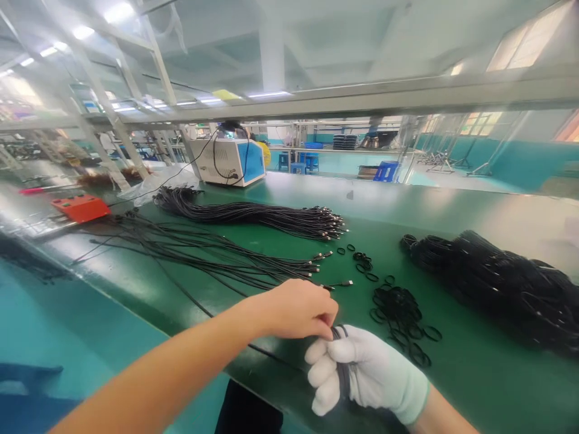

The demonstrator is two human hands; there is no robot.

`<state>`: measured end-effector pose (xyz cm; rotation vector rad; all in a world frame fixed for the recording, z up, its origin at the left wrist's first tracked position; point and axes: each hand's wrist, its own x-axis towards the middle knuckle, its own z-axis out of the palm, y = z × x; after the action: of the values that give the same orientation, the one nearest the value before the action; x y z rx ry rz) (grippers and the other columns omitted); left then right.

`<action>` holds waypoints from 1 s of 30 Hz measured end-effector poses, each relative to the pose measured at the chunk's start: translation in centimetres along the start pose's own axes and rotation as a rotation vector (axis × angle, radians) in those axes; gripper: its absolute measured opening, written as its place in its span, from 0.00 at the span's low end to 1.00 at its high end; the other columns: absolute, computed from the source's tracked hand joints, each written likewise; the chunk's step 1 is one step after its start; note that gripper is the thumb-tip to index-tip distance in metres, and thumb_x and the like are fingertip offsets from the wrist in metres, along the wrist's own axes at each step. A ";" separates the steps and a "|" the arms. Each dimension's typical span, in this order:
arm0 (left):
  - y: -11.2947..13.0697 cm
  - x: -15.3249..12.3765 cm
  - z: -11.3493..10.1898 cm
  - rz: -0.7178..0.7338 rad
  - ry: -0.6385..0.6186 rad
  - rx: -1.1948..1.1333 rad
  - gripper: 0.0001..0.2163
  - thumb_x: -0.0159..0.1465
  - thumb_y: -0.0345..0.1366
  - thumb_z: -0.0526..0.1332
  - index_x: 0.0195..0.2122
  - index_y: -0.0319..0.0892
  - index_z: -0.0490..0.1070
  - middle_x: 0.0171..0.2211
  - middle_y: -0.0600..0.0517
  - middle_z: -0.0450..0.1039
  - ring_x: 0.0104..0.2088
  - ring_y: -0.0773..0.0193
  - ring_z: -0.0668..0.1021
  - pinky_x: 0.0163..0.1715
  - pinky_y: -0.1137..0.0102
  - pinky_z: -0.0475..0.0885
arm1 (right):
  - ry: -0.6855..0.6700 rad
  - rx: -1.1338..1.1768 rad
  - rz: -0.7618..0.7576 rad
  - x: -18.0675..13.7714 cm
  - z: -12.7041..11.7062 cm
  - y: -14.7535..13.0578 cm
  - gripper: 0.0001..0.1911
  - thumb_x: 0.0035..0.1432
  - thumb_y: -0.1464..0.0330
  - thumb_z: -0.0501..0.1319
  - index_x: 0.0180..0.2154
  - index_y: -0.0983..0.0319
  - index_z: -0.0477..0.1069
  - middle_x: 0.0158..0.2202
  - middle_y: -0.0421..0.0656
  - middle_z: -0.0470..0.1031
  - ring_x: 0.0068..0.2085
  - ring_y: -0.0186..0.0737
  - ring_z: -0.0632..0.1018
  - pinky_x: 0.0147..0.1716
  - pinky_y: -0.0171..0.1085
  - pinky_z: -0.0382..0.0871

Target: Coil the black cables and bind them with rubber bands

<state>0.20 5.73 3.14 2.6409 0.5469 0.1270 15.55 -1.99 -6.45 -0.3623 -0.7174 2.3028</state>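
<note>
My right hand (362, 367), in a white glove, is closed around a coiled black cable (344, 380) at the front edge of the bench. Against the top of that coil, my bare left hand (296, 310) pinches the cable with thumb and fingers; its fingertips are partly hidden. Just beyond the hands lies a loose spread of black USB cables (253, 268), their plugs pointing right. Black rubber bands (398, 310) are heaped to the right of the hands, with several single ones scattered behind.
A thick bundle of straight black cables (253, 214) lies farther back. Coiled cables are piled (488, 271) at the right. An orange box (81, 208) sits at the left and a white-and-blue machine (230, 161) at the back. A metal shelf beam (344, 99) crosses above the green bench (375, 208).
</note>
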 end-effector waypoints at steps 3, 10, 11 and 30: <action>-0.6 -0.3 0.9 -0.199 -0.059 -0.489 0.06 0.56 0.37 0.62 0.28 0.42 0.69 0.21 0.59 0.65 0.21 0.71 0.68 0.20 0.77 0.60 | -0.008 0.054 -0.028 -0.2 0.6 -0.2 0.17 0.51 0.65 0.64 0.40 0.72 0.71 0.33 0.52 0.78 0.32 0.49 0.80 0.37 0.51 0.70; 0.0 -2.2 4.9 -0.312 0.330 -0.817 0.06 0.60 0.33 0.56 0.35 0.40 0.70 0.28 0.56 0.66 0.28 0.70 0.67 0.27 0.76 0.63 | -0.025 0.015 -0.072 0.6 0.7 -0.1 0.18 0.49 0.65 0.65 0.39 0.71 0.71 0.32 0.51 0.77 0.34 0.47 0.79 0.39 0.49 0.69; 0.1 -2.4 5.2 -0.313 0.369 -0.808 0.06 0.61 0.32 0.55 0.35 0.39 0.70 0.29 0.55 0.68 0.30 0.69 0.68 0.29 0.75 0.64 | -0.022 -0.018 -0.092 0.7 0.5 0.0 0.17 0.50 0.66 0.65 0.40 0.71 0.71 0.33 0.52 0.78 0.35 0.48 0.79 0.39 0.50 0.69; 2.3 -3.6 7.7 -0.210 0.544 -0.725 0.10 0.53 0.20 0.55 0.34 0.41 0.61 0.32 0.55 0.64 0.28 0.72 0.67 0.27 0.76 0.66 | -0.023 -0.683 -0.006 -0.9 1.5 -1.4 0.14 0.50 0.64 0.61 0.33 0.69 0.77 0.28 0.45 0.76 0.30 0.38 0.74 0.34 0.34 0.67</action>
<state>-0.98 -0.68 -2.85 1.8144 0.7666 0.8249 16.29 -2.30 -4.35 -0.6327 -1.5071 1.9962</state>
